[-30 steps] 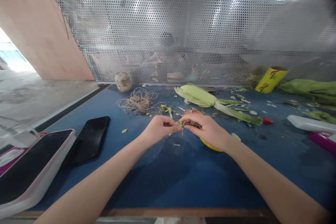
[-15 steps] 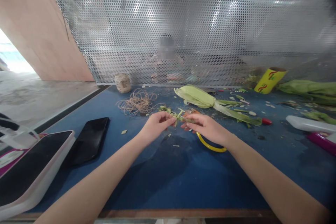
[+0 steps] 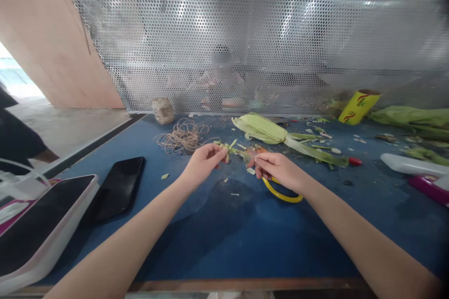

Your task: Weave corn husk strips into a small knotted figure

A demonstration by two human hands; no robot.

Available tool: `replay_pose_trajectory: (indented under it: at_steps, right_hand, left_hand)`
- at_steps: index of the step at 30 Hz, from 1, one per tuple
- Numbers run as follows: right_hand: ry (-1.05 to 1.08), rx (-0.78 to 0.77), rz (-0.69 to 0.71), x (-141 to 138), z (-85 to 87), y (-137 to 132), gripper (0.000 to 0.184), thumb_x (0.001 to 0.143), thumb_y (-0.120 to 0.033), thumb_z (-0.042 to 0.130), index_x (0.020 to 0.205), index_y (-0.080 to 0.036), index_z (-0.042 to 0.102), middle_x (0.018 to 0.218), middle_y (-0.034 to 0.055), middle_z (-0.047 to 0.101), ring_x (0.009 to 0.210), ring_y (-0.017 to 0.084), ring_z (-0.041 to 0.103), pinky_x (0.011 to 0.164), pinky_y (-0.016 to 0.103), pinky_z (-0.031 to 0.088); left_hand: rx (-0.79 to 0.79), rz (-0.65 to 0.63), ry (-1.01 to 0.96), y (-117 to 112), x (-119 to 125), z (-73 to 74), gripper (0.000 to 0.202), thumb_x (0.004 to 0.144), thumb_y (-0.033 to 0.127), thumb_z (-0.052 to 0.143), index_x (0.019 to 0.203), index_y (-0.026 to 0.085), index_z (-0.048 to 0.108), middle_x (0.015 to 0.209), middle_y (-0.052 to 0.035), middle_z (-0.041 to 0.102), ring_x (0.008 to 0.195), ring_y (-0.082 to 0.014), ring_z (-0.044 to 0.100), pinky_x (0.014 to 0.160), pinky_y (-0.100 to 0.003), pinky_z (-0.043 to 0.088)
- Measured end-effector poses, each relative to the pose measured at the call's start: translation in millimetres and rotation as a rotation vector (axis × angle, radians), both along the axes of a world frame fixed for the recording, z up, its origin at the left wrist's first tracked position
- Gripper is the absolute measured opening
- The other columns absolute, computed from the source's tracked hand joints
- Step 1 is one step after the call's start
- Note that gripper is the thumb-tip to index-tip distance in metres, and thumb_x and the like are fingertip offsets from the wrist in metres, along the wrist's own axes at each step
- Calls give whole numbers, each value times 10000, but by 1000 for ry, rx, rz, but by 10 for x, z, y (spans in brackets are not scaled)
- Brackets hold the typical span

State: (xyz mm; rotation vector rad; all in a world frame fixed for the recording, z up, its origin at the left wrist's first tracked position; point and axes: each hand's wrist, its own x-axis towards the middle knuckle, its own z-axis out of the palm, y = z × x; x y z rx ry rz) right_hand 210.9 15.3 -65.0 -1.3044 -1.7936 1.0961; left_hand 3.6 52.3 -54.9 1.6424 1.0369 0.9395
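Note:
My left hand [image 3: 204, 162] pinches a small knotted piece of green corn husk [image 3: 231, 147] between thumb and fingertips. To its right, my right hand [image 3: 277, 168] is closed, thumb against fingers, close to thin pale strands at the piece's right end. What lies in this pinch is too small to make out. Under and beside the right hand sits a yellow loop handle [image 3: 282, 196], its other end hidden. Just behind the hands lies a pale green corn husk bundle [image 3: 263, 128], with a tangle of brown twine [image 3: 184, 136] to the left.
A black phone [image 3: 121, 187] and a white-rimmed device [image 3: 45, 224] lie on the left. At the back stand a twine spool [image 3: 163, 110] and a yellow tube [image 3: 359, 107] before a perforated metal screen [image 3: 196, 46]. A person sits behind it. Husk scraps litter the right.
My hands have drawn apart; the left moved slightly left with the husk piece, and the right's fingers came off it toward the right. A dark-clothed person has appeared at the far left.

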Motion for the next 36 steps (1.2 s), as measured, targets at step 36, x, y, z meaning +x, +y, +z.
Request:
replay_pose_trajectory:
  at_steps: [36]
  right_hand:
    - [252, -174, -1, -142, -30, -35, 218, 739, -332, 611, 856, -150, 640, 778, 45, 677, 603, 96, 544, 604, 243, 417]
  left_hand:
    - [18, -9, -80, 28, 16, -72, 280, 778, 379, 512, 933, 171, 616, 840, -40, 647, 743, -129, 580, 600, -214, 453]
